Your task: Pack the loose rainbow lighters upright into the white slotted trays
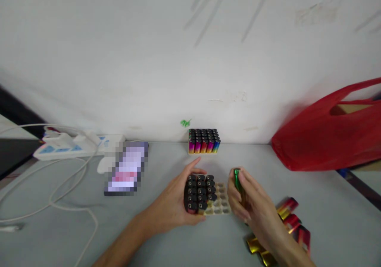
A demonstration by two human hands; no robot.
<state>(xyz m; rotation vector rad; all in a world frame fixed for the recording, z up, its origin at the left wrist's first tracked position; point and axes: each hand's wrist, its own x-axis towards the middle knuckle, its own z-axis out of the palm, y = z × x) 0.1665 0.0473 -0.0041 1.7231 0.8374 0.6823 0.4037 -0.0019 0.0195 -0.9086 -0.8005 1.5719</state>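
My left hand (174, 201) is wrapped round the left side of a pale tray (220, 199) with round holes. Black-topped lighters (201, 191) stand upright in its left columns, while bare holes show on its right side. Just right of the tray, my right hand (248, 197) grips a shiny green lighter (237, 177); the fingers hide much of it. Beside and under my right forearm lie several loose lighters, red-and-gold ones (288, 208) and gold ones (254, 244).
A full block of colourful lighters (204, 142) stands against the wall. At left are a phone (127, 169), a white power strip (74, 146) and looping white cables (89, 209). A red bag (327, 136) sits at the right rear.
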